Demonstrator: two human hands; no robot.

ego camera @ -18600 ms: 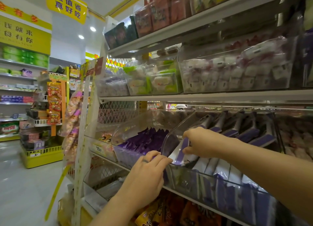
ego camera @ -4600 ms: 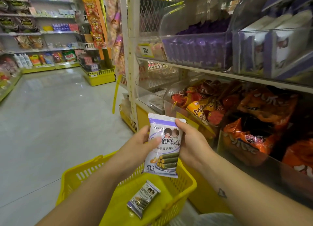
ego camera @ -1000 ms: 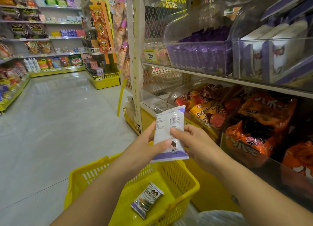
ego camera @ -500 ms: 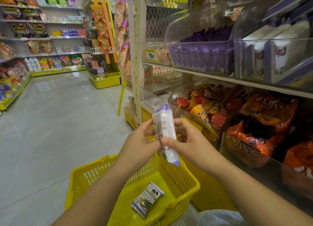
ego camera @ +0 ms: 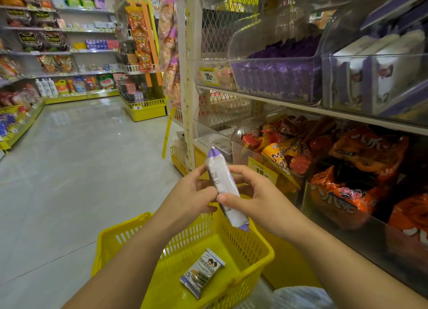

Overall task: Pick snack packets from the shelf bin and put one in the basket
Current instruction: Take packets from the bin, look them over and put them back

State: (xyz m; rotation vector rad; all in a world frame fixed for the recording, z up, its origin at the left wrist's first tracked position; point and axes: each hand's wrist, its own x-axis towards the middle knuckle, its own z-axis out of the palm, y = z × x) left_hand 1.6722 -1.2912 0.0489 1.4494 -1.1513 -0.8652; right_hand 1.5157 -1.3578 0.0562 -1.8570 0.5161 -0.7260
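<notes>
Presently: shelf bin (ego camera: 370,84) of white-and-purple packets, up and right of the basket (ego camera: 254,248); above the basket, left hand (ego camera: 192,197) and right hand (ego camera: 261,200), each grip pinching one tilted snack packet (ego camera: 222,183); second packet (ego camera: 202,272) lying inside the basket; step judged inspection, next move calling for release downward into it.

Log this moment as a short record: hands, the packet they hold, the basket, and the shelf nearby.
left hand: grips the held packet
right hand: pinches the same packet
held packet: white, purple ends, tilted, above the basket
basket: yellow, one flat packet inside
shelf bins: purple packets above, orange bags below
</notes>
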